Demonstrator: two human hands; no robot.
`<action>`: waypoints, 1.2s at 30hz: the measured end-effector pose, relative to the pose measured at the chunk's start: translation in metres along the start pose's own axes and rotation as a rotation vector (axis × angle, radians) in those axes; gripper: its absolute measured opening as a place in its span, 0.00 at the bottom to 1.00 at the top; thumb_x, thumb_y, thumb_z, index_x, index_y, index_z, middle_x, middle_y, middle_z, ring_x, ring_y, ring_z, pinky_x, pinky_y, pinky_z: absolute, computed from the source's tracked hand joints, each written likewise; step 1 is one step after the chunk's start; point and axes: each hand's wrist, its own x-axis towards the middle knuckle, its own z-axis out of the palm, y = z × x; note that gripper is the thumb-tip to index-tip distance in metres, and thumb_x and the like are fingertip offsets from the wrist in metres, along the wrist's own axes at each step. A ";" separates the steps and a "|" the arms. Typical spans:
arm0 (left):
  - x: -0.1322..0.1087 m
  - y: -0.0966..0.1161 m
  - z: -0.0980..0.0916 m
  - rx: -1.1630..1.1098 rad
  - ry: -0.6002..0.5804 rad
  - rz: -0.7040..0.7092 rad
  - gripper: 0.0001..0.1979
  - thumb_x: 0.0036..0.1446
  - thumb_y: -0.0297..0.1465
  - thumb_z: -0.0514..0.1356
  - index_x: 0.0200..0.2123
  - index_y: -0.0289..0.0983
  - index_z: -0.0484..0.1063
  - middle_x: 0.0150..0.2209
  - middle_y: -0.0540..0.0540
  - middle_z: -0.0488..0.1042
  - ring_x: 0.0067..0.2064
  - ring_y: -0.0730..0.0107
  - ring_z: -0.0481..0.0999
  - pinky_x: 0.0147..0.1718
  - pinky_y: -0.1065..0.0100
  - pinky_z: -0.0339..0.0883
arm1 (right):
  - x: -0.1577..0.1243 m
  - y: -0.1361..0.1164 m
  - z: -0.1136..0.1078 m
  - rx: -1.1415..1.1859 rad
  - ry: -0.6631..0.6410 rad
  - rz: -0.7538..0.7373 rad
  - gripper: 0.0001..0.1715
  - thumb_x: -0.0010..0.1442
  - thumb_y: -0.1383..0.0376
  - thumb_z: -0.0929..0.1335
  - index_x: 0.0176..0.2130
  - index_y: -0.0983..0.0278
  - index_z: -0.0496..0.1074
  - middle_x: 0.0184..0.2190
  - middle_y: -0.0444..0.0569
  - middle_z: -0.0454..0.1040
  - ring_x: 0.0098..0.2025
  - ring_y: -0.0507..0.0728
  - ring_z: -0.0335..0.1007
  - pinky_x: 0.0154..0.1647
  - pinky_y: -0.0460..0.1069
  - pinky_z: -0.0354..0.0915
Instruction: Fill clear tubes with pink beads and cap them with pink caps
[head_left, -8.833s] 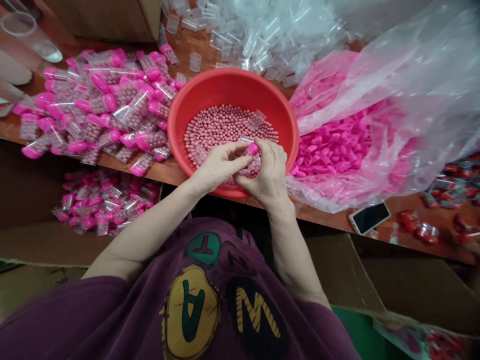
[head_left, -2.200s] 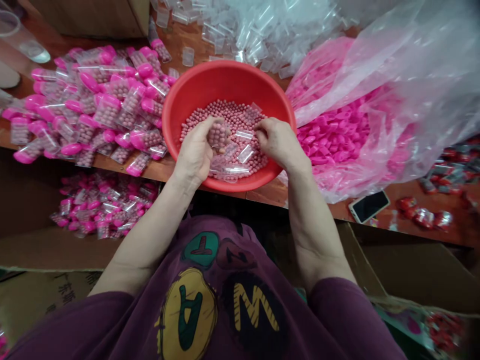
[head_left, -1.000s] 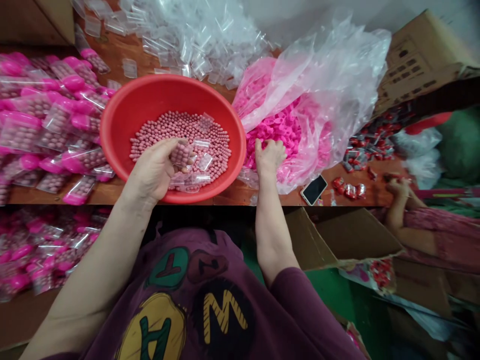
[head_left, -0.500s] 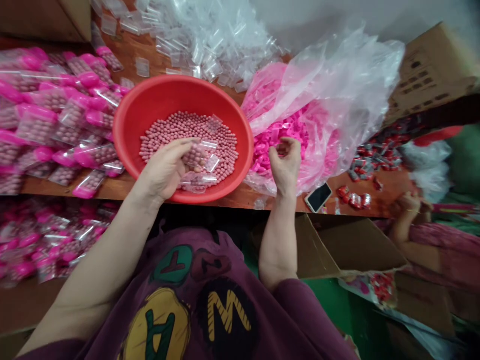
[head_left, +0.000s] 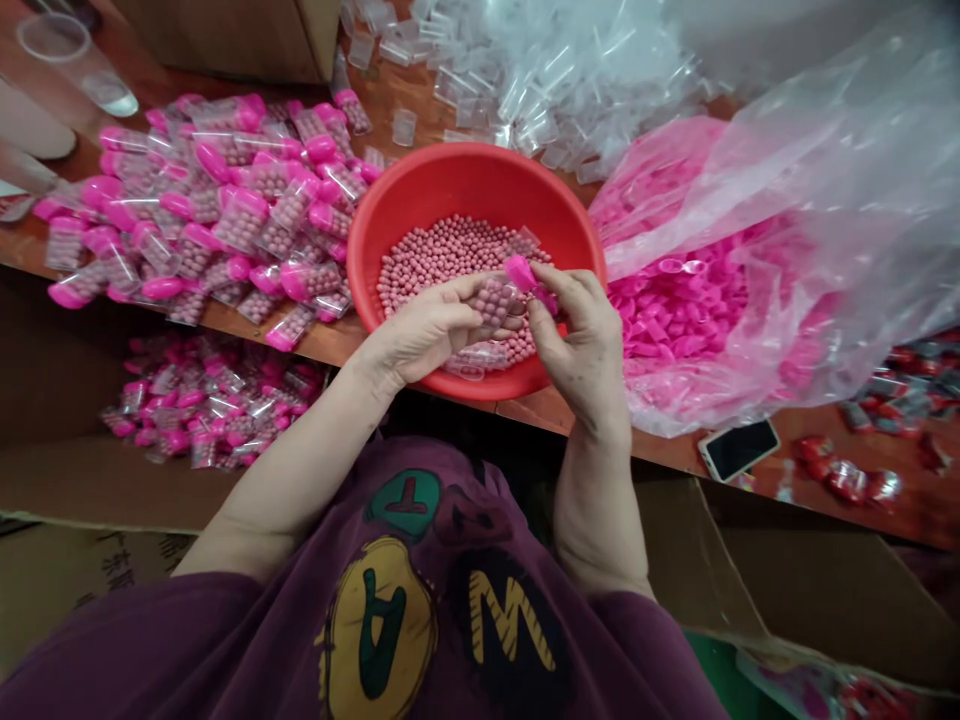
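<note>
My left hand (head_left: 427, 335) grips a clear plastic tube (head_left: 493, 303) packed with small pink balls, just above a red plastic basin (head_left: 457, 170). My right hand (head_left: 581, 335) pinches a bright pink cap (head_left: 521, 272) between its fingers, right at the tube's upper end. The cap and tube touch or nearly touch, though I cannot tell if the cap is seated. Inside the basin lies a mass of loose pink balls (head_left: 450, 262), with several clear tubes (head_left: 469, 365) partly hidden under my hands.
Capped, filled tubes (head_left: 225, 215) cover the wooden table (head_left: 330, 340) to the left, and more lie on a lower level (head_left: 214, 400). Empty clear tubes (head_left: 555, 85) heap behind the basin. Pink caps fill a plastic bag (head_left: 679, 310) to the right, beside a phone (head_left: 739, 450) and red packets (head_left: 847, 482).
My right hand has come back from the bag of caps to the basin, now holding a pink cap. The view has swung left, and my left hand still holds the tube.
</note>
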 end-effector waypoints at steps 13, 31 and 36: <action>0.001 -0.002 0.000 -0.057 0.067 -0.003 0.08 0.67 0.25 0.64 0.47 0.31 0.83 0.42 0.41 0.86 0.41 0.66 0.85 0.42 0.67 0.80 | 0.006 0.014 0.008 0.054 0.037 -0.103 0.17 0.76 0.51 0.71 0.57 0.54 0.83 0.53 0.49 0.86 0.56 0.62 0.83 0.64 0.63 0.80; 0.007 -0.015 -0.008 -0.004 0.063 0.072 0.11 0.63 0.38 0.77 0.40 0.36 0.85 0.34 0.46 0.82 0.34 0.72 0.80 0.32 0.72 0.72 | 0.002 0.004 0.025 0.004 0.181 -0.161 0.13 0.77 0.60 0.72 0.56 0.54 0.86 0.49 0.49 0.87 0.52 0.59 0.84 0.58 0.59 0.82; 0.004 -0.013 -0.008 0.008 0.060 0.047 0.12 0.64 0.39 0.77 0.41 0.36 0.85 0.35 0.46 0.82 0.35 0.72 0.81 0.32 0.72 0.72 | 0.004 -0.001 0.019 -0.034 0.134 -0.147 0.13 0.77 0.59 0.71 0.54 0.54 0.87 0.47 0.49 0.87 0.50 0.59 0.85 0.55 0.57 0.83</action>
